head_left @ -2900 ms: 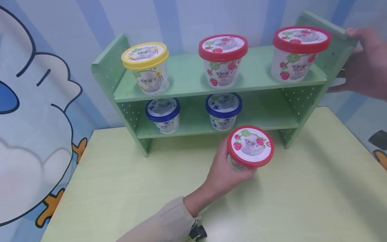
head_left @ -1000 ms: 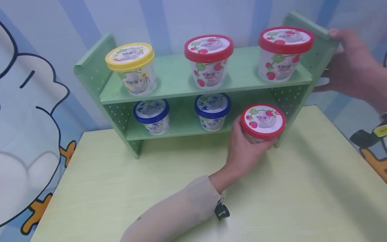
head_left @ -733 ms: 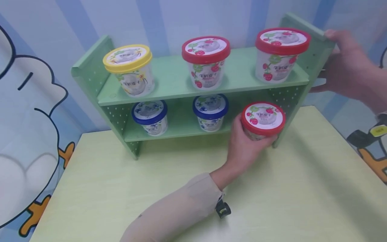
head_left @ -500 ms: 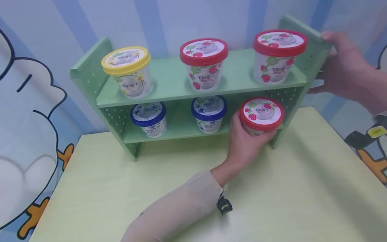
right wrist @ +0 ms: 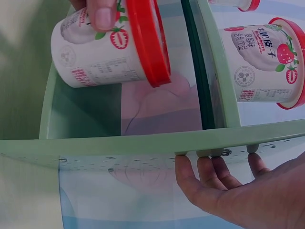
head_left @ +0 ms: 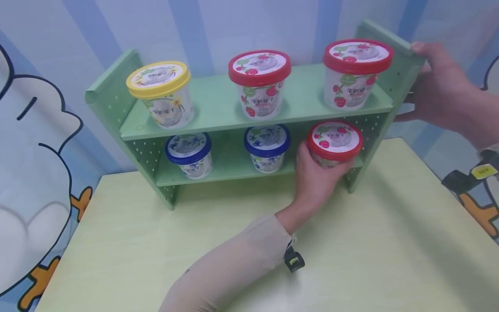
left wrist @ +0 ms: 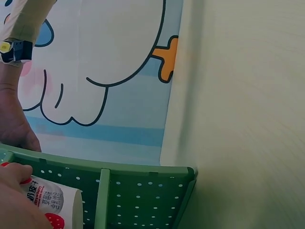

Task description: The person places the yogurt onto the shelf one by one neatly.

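In the head view my left hand [head_left: 317,180] grips a small ice cream cup [head_left: 335,138] with a red strawberry lid, fingers and thumb round its side. That cup is at the right end of the lower tier of a green two-tier shelf [head_left: 210,91]; the right wrist view shows it slightly tilted, and whether its base touches the board cannot be told. My right hand [head_left: 444,89] touches the outer face of the shelf's right side panel; in the right wrist view its fingertips [right wrist: 186,164] press there, spread apart.
On the top tier stand a yellow-lidded cup [head_left: 165,97] and two red-lidded cups, one in the middle [head_left: 260,86] and one at the right [head_left: 354,76]. Two blue-lidded cups [head_left: 191,154] share the lower tier. Beneath lies a pale table [head_left: 218,242], against a wall with cartoon figures.
My left hand has carried the red-lidded cup from in front of the shelf up and into the right end of the lower tier. The right hand stays at the side panel; the head view shifted.
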